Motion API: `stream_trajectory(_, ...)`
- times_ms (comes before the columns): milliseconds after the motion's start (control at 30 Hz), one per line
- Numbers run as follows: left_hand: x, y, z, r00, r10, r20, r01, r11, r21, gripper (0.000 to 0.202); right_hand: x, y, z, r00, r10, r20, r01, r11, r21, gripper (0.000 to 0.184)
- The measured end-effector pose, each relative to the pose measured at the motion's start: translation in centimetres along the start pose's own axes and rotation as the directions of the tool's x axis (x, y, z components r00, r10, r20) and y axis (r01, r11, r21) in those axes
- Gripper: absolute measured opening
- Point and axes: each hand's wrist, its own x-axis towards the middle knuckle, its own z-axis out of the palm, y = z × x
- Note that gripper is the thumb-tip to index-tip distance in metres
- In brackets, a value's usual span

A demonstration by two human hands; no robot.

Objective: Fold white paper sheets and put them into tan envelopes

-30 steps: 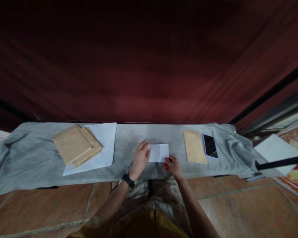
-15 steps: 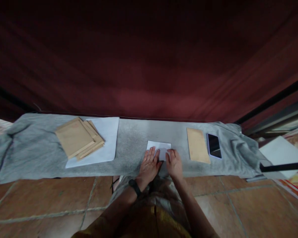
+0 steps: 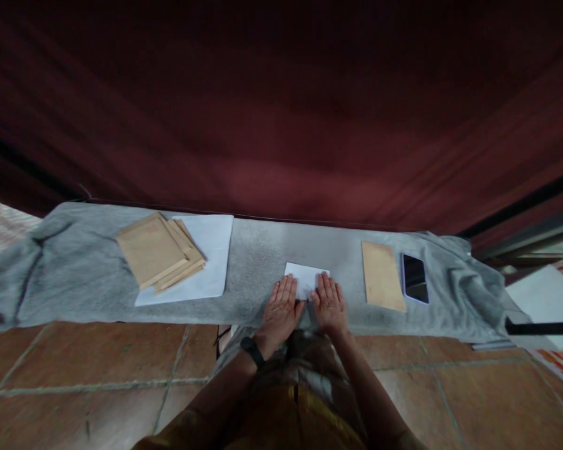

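Note:
A folded white paper (image 3: 306, 275) lies on the grey cloth (image 3: 258, 250) in front of me. My left hand (image 3: 281, 305) rests flat on its near left part, fingers stretched out. My right hand (image 3: 329, 302) lies flat on its near right part, fingers together and straight. A black band sits on my left wrist. Neither hand holds anything.
A stack of brown envelopes (image 3: 159, 257) lies on a white sheet (image 3: 211, 250) at the left. A single brown envelope (image 3: 383, 276) and a phone (image 3: 415, 279) lie at the right. Red curtain behind, tiled floor (image 3: 98, 369) in front, a white board (image 3: 544, 299) far right.
The paper now looks smaller, folded over. Both hands came together from its ends and now press flat on its near edge. The view shifted a little.

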Motion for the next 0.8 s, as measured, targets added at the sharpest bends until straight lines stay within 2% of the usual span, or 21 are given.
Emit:
stream_trajectory(167, -0.5, -1.0, -0.2, 0.998, -0.061, -0.024, 0.061, 0.998, 0.007, 0.062, -0.6, 0.7, 0.4, 0.998, -0.007, -0.069, 0.007, 1.000, -0.004, 0.063)
stream_trajectory(300, 1.0, 0.1, -0.3, 0.993, -0.119, -0.024, 0.119, 0.993, -0.001, 0.061, -0.7, 0.6, 0.4, 0.998, 0.010, -0.057, -0.011, 1.000, -0.005, 0.063)
stream_trajectory(433, 3.9, 2.3, 0.4, 1.000, 0.014, 0.026, -0.012, 0.998, -0.056, 0.060, -0.7, 0.7, 0.2, 0.999, 0.004, -0.036, -0.004, 1.000, -0.018, 0.061)
stream_trajectory(533, 5.4, 2.9, 1.2, 0.997, 0.056, 0.059, -0.052, 0.996, -0.065, 0.060, -0.6, 0.7, 0.2, 0.999, 0.003, -0.043, -0.004, 1.000, -0.021, 0.058)
stream_trajectory(633, 5.6, 1.9, 1.6, 0.998, 0.011, 0.064, -0.009, 0.999, -0.046, 0.064, -0.6, 0.7, 0.2, 0.999, 0.006, -0.038, -0.006, 1.000, -0.008, 0.058)
stream_trajectory(800, 4.7, -0.5, 1.2, 0.996, -0.066, 0.052, 0.066, 0.998, -0.011, 0.066, -0.8, 0.7, 0.0, 1.000, 0.027, 0.006, -0.028, 0.999, 0.031, 0.059)
